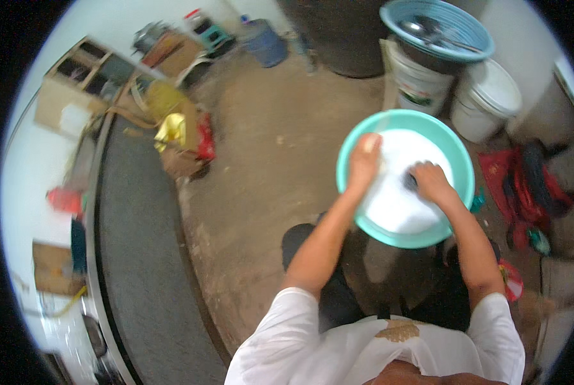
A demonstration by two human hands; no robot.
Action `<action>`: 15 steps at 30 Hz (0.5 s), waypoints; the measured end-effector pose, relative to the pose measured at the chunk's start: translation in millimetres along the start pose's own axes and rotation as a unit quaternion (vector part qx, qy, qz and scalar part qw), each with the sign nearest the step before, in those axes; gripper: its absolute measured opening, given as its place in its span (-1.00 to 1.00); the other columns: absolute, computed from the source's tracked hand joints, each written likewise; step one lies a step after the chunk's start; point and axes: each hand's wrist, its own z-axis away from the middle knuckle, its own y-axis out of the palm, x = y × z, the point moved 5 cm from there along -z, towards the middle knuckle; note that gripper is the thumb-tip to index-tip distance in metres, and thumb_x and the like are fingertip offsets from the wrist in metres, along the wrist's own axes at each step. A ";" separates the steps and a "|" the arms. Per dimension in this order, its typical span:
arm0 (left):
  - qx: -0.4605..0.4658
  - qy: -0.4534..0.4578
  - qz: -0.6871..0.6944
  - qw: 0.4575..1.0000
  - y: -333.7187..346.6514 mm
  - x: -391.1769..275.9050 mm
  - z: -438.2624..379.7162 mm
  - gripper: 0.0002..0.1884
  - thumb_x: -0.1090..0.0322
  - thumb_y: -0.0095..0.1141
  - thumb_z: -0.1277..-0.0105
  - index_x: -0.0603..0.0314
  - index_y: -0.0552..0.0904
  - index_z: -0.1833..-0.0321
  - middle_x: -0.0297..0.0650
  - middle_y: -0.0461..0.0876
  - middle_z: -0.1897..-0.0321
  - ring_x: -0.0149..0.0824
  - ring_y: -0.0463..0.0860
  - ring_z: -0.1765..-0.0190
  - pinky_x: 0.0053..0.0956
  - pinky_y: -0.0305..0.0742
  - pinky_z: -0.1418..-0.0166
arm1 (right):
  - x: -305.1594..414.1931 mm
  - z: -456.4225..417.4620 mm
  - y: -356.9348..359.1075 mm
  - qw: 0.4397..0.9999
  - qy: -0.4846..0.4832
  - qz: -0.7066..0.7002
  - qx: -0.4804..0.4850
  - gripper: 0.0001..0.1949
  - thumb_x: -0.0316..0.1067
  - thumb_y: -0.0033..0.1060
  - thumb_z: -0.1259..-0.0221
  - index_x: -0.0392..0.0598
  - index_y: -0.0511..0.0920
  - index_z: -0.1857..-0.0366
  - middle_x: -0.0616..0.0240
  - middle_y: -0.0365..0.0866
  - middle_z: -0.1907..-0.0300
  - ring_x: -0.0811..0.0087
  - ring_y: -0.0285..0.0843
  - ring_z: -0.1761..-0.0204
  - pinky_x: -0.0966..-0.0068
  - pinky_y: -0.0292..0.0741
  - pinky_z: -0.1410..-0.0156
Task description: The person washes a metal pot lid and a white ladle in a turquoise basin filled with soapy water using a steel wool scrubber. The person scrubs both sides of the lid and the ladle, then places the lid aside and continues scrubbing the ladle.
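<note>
A mint-green plastic basin (pixel 463 159) stands in front of me, its inside largely covered by white suds or whitish liquid (pixel 393 207). My left hand (pixel 365 156) is inside the basin's left side, thumb upward. Beside its fingers is a faint pale streak, too blurred for me to tell whether it is a held object. Over the middle of the white surface, my right hand (pixel 431 180) has curled fingers around a small dark item (pixel 410 181), possibly a scrubber. Anything under the suds is hidden.
White buckets (pixel 479 108) stand beyond the basin, one under a blue basin (pixel 436 24) holding metal utensils. Red and dark cloth or bags (pixel 518 183) lie at right. A dark slab (pixel 137 231) runs along the left, near a cardboard box (pixel 183 161). A blue water jug (pixel 265 43) sits farther back.
</note>
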 end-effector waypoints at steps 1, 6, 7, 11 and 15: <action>0.032 -0.056 0.048 0.997 4.8 1.1 -5.9 -0.59 0.05 -0.05 -0.51 0.32 0.61 -0.03 -0.02 0.67 0.09 -0.11 0.63 0.02 -0.29 0.46 -0.13 | -15.8 -0.1 -4.6 0.999 0.038 -0.002 -0.015 -0.65 -0.50 0.18 -0.03 0.00 0.61 0.04 0.17 0.59 0.12 0.11 0.53 0.00 0.19 0.51 -0.07; 0.081 -0.282 0.375 0.879 13.1 -38.1 3.3 -0.34 -0.27 -0.11 -0.47 0.22 0.52 -0.27 -0.23 0.58 0.05 -0.37 0.56 0.10 -0.41 0.50 0.11 | -5.1 6.5 46.5 0.985 -0.014 0.067 0.159 -0.65 -0.55 -0.04 -0.22 -0.15 0.57 -0.08 0.00 0.56 -0.11 0.03 0.51 -0.17 0.10 0.49 -0.23; 0.084 -0.294 0.369 0.878 11.3 -42.9 5.8 -0.31 -0.30 -0.11 -0.46 0.21 0.50 -0.30 -0.22 0.57 0.02 -0.35 0.56 0.08 -0.40 0.50 0.10 | -2.0 8.8 49.0 0.992 -0.015 -0.009 0.129 -0.67 -0.53 0.01 -0.18 -0.11 0.62 -0.02 0.02 0.62 -0.02 0.07 0.58 -0.10 0.14 0.54 -0.14; 0.128 -0.305 0.336 0.882 15.6 -31.9 14.6 -0.23 -0.38 -0.12 -0.41 0.17 0.43 -0.39 -0.14 0.52 -0.13 -0.28 0.53 -0.05 -0.27 0.48 -0.01 | -20.0 9.0 -4.3 0.976 0.081 -0.122 0.162 -0.66 -0.48 0.13 -0.04 0.01 0.68 0.05 0.11 0.70 0.19 0.15 0.67 0.03 0.26 0.58 -0.05; 0.149 -0.324 0.328 0.875 21.1 -48.3 16.2 -0.26 -0.32 -0.11 -0.43 0.14 0.40 -0.43 -0.16 0.50 -0.20 -0.22 0.51 -0.13 -0.26 0.45 -0.10 | -35.1 6.4 -39.5 0.906 0.147 -0.396 -0.037 -0.62 -0.43 0.21 -0.04 -0.13 0.63 -0.02 0.03 0.70 0.09 0.16 0.66 0.00 0.33 0.55 -0.13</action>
